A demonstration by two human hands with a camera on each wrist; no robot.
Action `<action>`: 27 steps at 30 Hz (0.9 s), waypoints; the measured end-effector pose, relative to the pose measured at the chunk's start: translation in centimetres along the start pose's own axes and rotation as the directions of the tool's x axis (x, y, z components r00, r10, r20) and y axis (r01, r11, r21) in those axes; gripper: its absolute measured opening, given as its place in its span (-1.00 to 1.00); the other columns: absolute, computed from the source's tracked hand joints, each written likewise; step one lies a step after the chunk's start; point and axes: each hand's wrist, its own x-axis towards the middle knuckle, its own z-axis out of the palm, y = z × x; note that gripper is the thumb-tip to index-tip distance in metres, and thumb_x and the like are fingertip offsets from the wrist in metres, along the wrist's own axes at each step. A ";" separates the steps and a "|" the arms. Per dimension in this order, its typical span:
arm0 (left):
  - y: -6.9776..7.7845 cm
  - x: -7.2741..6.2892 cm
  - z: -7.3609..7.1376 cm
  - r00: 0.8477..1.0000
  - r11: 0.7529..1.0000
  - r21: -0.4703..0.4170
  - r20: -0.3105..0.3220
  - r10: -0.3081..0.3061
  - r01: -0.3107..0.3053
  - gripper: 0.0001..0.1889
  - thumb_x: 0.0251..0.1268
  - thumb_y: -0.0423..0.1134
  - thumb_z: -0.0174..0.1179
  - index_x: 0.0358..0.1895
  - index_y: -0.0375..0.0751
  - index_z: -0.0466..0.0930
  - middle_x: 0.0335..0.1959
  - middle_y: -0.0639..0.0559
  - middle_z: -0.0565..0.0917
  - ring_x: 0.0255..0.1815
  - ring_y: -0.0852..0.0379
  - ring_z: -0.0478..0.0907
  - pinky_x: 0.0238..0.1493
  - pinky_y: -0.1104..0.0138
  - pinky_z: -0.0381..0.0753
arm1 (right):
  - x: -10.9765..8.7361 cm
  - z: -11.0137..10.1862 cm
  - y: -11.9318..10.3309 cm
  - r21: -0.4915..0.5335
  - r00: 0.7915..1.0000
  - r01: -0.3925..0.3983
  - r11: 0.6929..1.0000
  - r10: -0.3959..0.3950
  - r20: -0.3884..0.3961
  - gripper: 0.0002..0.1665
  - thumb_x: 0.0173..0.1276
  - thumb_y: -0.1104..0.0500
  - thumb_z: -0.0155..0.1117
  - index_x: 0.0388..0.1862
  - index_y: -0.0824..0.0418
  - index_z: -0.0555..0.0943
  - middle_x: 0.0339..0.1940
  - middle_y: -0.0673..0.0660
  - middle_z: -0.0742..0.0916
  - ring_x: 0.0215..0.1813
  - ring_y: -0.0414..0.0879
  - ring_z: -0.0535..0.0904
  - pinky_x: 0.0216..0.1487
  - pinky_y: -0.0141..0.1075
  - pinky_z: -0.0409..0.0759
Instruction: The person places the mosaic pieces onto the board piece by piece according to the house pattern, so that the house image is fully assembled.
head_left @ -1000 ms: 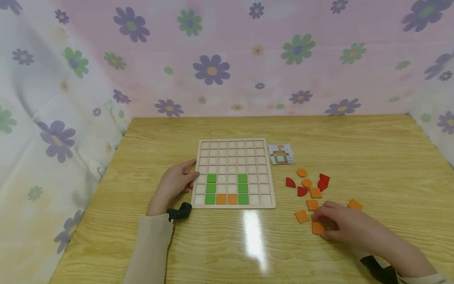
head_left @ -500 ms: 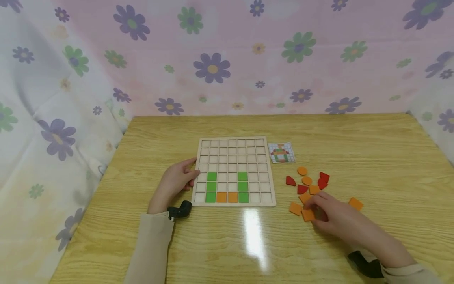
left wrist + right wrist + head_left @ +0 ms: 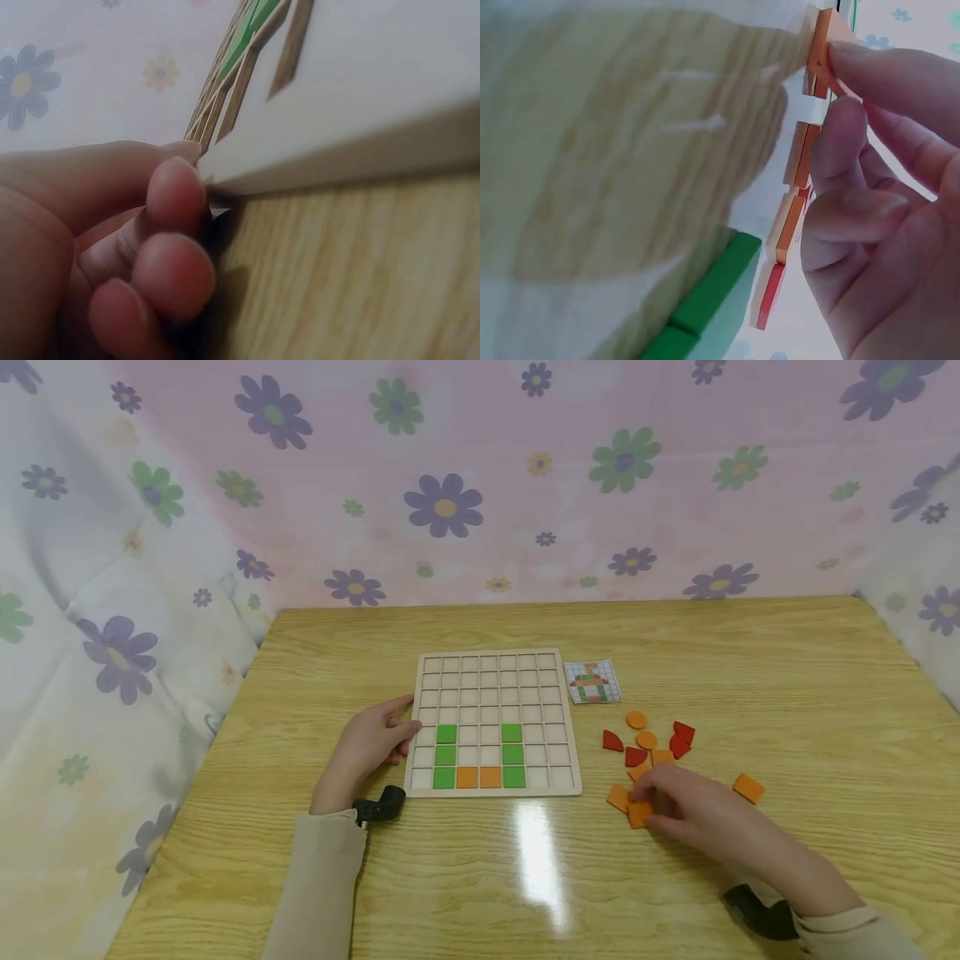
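Tile [image 3: 639, 815], orange sq., touches tips of R grip [image 3: 693, 806]

This is a booth-like space closed in by cloth; whether it belongs to a home, office or lab cannot be told. A pink cloth [image 3: 495, 435] printed with flowers [image 3: 444, 506] hangs behind the wood-grain desk [image 3: 675, 652], and creased white cloth [image 3: 45, 552] hangs at the left. Glare [image 3: 538, 860] shines on the desktop.
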 end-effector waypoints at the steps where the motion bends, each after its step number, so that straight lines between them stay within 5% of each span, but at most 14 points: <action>1: 0.0 0.0 0.0 1.000 1.000 -0.002 0.002 0.000 0.000 -0.43 0.20 -0.03 0.13 0.30 0.19 0.21 -0.62 -0.08 0.55 -0.71 0.12 0.41 -0.58 0.27 0.54 | 0.0 0.0 0.0 -0.001 1.000 0.005 1.000 -0.005 0.004 -0.72 0.09 0.16 0.34 -0.22 -0.05 0.49 -0.42 -0.21 0.51 -0.43 -0.33 0.35 -0.44 -0.44 0.39; 10: -0.1 0.1 0.0 1.000 1.000 -0.009 -0.006 -0.011 0.011 -0.44 0.19 -0.03 0.14 0.28 0.20 0.23 -0.62 -0.08 0.54 -0.71 0.14 0.39 -0.58 0.28 0.54 | 0.3 -0.3 -0.1 -0.056 0.995 0.086 0.995 -0.089 -0.049 -0.81 0.15 0.13 0.29 -0.25 -0.07 0.55 -0.46 -0.27 0.48 -0.45 -0.37 0.35 -0.47 -0.45 0.40; 27: 0.0 0.0 -0.1 1.000 1.000 -0.015 -0.019 -0.015 0.014 -0.45 0.18 -0.03 0.15 0.27 0.22 0.25 -0.61 -0.07 0.56 -0.72 0.15 0.38 -0.58 0.28 0.54 | 5.1 -0.6 -2.8 0.057 1.000 0.022 0.998 -0.021 -0.018 -0.84 0.32 -0.10 0.03 -0.20 -0.11 0.45 -0.44 -0.21 0.59 -0.43 -0.31 0.45 -0.35 -0.37 0.45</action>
